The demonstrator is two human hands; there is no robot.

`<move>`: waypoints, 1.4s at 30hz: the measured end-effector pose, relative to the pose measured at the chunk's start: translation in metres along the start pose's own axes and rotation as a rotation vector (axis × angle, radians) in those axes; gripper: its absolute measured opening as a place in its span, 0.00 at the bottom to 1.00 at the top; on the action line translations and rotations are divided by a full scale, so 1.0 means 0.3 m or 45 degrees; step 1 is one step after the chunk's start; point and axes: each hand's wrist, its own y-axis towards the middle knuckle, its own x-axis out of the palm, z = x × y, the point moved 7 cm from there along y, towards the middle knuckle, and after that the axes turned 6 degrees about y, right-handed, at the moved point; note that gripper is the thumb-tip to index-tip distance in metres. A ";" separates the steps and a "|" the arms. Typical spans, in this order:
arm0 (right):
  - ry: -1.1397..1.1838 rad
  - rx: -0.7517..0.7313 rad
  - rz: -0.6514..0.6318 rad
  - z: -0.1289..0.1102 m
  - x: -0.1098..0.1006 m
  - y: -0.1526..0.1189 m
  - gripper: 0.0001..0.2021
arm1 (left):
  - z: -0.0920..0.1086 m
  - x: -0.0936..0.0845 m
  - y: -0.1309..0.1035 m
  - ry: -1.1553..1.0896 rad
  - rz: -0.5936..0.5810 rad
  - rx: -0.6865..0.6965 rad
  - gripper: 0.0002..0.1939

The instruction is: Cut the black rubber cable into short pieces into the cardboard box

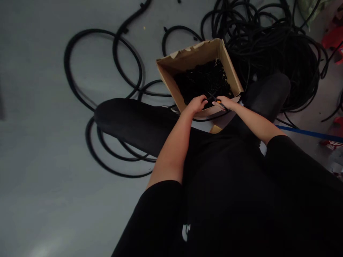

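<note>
"Holding the scissors [219, 102] steady by the near edge of the box [198, 56]?"

"Yes, the right hand [225, 102] is clamping its fingers on them; the left hand [197, 104] is curling, but I cannot tell on what."

"The blades [211, 95] are angling inward, so aim clear of the left fingertips [205, 102]."

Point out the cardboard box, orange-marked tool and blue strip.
Cardboard box [198, 57]: head view, far inner wall.
Orange-marked tool [219, 102]: head view, its orange part.
Blue strip [309, 133]: head view, middle of visible length.
</note>
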 end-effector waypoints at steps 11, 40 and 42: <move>0.235 -0.022 -0.052 0.022 0.063 0.004 0.16 | -0.034 -0.039 0.009 -0.168 0.241 -0.218 0.14; 0.079 -0.003 -0.054 0.028 0.053 0.012 0.19 | -0.009 0.036 0.037 -0.236 0.079 0.076 0.12; 0.070 -0.013 -0.071 0.020 0.053 0.007 0.20 | -0.025 0.044 0.042 -0.243 0.064 0.065 0.11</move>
